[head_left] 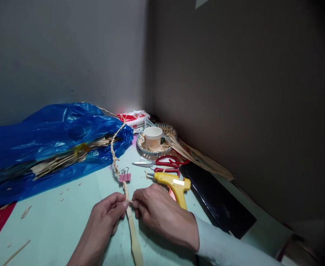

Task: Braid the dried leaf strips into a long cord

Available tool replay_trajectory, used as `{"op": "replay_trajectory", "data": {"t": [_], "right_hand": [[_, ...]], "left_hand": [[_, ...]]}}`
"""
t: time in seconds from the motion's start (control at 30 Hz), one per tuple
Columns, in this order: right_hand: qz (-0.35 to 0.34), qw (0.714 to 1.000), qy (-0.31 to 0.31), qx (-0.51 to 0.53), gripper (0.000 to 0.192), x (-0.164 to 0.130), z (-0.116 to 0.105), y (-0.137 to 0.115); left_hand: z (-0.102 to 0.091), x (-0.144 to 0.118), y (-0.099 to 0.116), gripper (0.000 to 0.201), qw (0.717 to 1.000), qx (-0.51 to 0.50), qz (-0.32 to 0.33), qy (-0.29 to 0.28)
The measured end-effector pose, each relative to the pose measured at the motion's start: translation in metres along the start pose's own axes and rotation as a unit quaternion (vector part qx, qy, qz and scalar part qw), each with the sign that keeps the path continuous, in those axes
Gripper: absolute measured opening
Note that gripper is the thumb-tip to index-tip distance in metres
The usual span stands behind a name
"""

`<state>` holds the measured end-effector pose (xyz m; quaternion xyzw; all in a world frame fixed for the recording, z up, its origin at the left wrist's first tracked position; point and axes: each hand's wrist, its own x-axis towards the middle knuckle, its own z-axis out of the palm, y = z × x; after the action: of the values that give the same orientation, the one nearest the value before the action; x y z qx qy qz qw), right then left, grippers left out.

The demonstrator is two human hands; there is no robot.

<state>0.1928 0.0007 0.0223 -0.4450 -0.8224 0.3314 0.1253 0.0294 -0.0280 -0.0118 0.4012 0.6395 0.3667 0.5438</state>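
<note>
A pale dried plant-fibre strip (132, 236) runs from the table's front edge up to a pink binder clip (125, 177). Beyond the clip it continues as a twisted fibre cord (113, 149) that curves back toward the blue bag. My left hand (107, 212) is closed, thumb and fingers pinching the strip just below the clip. From the other side my right hand (158, 210) is also closed, its fingertips pinching a thin end of the strip that sticks out sideways. The fingertips of both hands nearly meet. Part of the strip is covered by them.
Right of the clip lie a yellow glue gun (173, 181) and red-handled scissors (166, 162). Behind stands a paper cup (153, 138) in a woven basket (140, 147). A black flat object (217, 203) lies at right. A blue plastic bag (54, 122) holding dried strips fills the left.
</note>
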Motion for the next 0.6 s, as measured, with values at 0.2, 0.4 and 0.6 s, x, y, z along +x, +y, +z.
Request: {"op": "replay_trajectory", "data": {"t": [0.2, 0.4, 0.6], "right_hand": [[-0.006, 1.000, 0.015, 0.009, 0.027, 0.000, 0.000, 0.004], [-0.022, 0.995, 0.027, -0.092, 0.030, -0.004, 0.001, 0.000], [0.052, 0.966, 0.165, -0.193, 0.018, -0.002, -0.053, 0.023]], "left_hand": [[-0.002, 0.000, -0.001, 0.028, 0.997, -0.063, -0.039, -0.001], [-0.006, 0.004, -0.007, 0.033, 0.994, -0.095, -0.047, 0.006], [-0.002, 0.007, -0.015, 0.043, 0.991, -0.123, -0.045, 0.039]]}}
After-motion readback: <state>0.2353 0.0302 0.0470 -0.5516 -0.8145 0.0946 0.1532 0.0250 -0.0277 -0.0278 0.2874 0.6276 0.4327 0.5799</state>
